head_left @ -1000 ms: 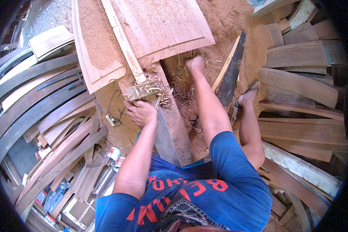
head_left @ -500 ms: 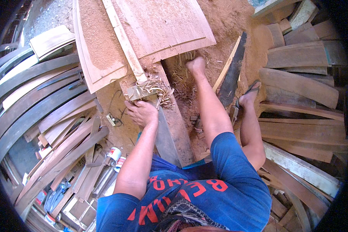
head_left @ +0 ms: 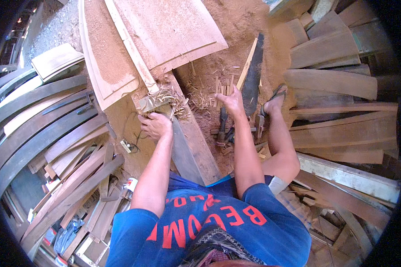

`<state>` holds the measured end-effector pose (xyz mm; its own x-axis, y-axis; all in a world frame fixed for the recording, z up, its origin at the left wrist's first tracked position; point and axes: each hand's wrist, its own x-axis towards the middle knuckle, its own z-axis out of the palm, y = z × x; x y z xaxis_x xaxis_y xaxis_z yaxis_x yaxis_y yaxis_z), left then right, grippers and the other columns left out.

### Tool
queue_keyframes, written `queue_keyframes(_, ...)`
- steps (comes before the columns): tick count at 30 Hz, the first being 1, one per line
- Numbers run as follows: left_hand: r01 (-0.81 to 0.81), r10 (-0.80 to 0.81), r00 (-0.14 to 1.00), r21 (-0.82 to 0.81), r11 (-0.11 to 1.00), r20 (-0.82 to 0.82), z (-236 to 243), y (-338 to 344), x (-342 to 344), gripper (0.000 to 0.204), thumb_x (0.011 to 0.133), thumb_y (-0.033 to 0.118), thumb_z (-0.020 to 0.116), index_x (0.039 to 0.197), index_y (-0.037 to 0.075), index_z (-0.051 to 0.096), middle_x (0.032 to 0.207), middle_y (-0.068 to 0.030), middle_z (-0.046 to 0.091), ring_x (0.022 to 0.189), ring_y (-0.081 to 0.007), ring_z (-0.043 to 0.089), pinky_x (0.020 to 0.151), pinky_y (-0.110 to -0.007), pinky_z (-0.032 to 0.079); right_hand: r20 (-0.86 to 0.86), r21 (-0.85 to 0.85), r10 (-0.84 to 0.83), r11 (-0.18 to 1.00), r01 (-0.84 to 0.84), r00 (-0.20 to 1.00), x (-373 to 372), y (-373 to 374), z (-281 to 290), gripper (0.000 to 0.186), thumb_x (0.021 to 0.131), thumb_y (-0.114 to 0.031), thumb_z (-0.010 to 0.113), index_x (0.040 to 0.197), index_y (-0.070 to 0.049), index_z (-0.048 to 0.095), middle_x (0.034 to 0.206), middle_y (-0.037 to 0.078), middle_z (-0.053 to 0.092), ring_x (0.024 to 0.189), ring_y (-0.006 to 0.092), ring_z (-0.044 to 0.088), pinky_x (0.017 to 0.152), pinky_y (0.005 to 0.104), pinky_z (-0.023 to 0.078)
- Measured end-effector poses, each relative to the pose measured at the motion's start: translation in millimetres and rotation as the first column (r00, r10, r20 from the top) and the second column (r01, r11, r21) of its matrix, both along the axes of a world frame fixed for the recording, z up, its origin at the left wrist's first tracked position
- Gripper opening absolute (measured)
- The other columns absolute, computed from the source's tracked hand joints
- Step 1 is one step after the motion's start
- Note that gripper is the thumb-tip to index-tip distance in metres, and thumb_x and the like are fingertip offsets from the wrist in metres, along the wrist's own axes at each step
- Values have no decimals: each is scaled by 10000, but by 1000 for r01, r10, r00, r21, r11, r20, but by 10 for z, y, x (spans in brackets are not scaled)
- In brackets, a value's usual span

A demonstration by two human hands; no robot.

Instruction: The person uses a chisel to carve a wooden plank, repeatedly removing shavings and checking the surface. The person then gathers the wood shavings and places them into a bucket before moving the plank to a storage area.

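Observation:
My left hand [head_left: 158, 127] rests against a pale metal piece [head_left: 149, 104] heaped with curled shavings, its fingers bent and apart. The piece sits on a long beam with a grey top [head_left: 187, 155], where a pale batten [head_left: 133, 58] ends among the shavings. My right hand [head_left: 234, 104] grips a bundle of short thin wooden sticks [head_left: 223, 86], held over sawdust and shavings. Just below it lies a dark-handled tool [head_left: 223, 124]. A long dark tapered piece [head_left: 254, 80], alongside a yellowish strip, is to the right.
Wide curved panels [head_left: 182, 31] dusted with sawdust lie ahead. Stacks of curved planks [head_left: 40, 120] fill the left, and more boards [head_left: 329, 84] the right. My sandalled foot [head_left: 274, 100] is beside the sawdust. A white can [head_left: 130, 184] stands at lower left.
My right hand has come back toward me from under the panel's edge and now shows the sticks in it. The view has shifted slightly; my left hand stays at the metal piece.

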<state>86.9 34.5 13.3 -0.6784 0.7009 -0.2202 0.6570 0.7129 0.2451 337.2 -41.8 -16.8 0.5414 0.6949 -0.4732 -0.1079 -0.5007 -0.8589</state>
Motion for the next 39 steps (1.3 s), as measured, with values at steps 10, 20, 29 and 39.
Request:
queue_keyframes(10,538,-579,228,394,745,783,943,-902,310,640,993,351,610,1452,-47,411,1496,-208,447,1296,-303,507,1082,-413,426,-70,140,202,972,-190,977,-585,-807,1182,523,743,-69,818,1198,-1,569,978,38,676,872,130,642,790,301,540)
queue_keyframes(20,677,238,31,-195,709,971,1162,-1958,-391,416,1078,365,456,1347,58,534,1195,-74,656,987,-195,674,872,-375,559,-189,141,304,949,-281,934,-1454,-2375,1420,515,746,-114,799,1201,-12,581,1005,79,653,922,161,624,848,360,527)
queue_keyframes(29,758,270,-135,-77,648,953,1302,-2145,-467,321,1008,91,587,1316,84,495,1173,-83,658,1060,-206,677,893,-374,576,146,114,26,992,-43,989,-1436,-2163,1904,504,757,-115,833,1173,7,576,995,79,674,863,171,644,815,351,544)
queue_keyframes(39,823,18,-179,140,551,984,1741,-1963,-445,467,933,22,573,1384,76,464,1269,-90,600,1151,-217,635,978,-384,549,130,227,101,965,-129,986,-1321,-2049,2001,446,800,-172,817,1144,-13,583,923,58,686,794,145,648,704,328,552)
